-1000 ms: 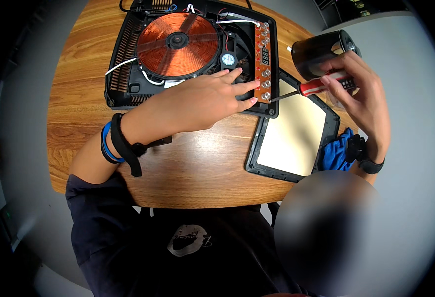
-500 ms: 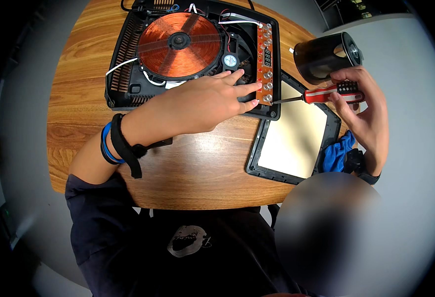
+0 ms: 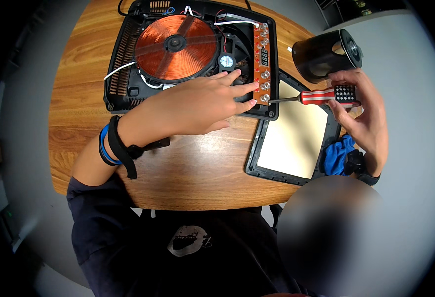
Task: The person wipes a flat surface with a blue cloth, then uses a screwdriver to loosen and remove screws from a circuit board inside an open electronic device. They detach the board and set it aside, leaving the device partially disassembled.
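An opened induction cooker [image 3: 116,86] lies on the table, showing its round copper coil [image 3: 197,47] and a narrow orange circuit board [image 3: 258,74] along its right side. My left hand [image 3: 202,101] reaches across the near edge with fingers spread, the fingertips resting on or close to the lower end of that board. From the right, my right hand [image 3: 363,109] grips a screwdriver [image 3: 323,96] by its red, white and black star-patterned handle. Its shaft points left, and the tip meets the board's lower right corner; whether it sits on a screw is too small to tell.
A dark cover panel with a pale sheet [image 3: 291,143] lies partly under the cooker's right edge. Behind my right hand a black cylindrical container [image 3: 321,54] rests on its side. Blue cloth [image 3: 339,154] bunches near my right wrist. The wooden table's [image 3: 192,193] edge curves before me.
The view has shifted slightly. The screwdriver handle has turned in my right hand, with more of the star pattern showing. My left thumb now sticks out below the palm.
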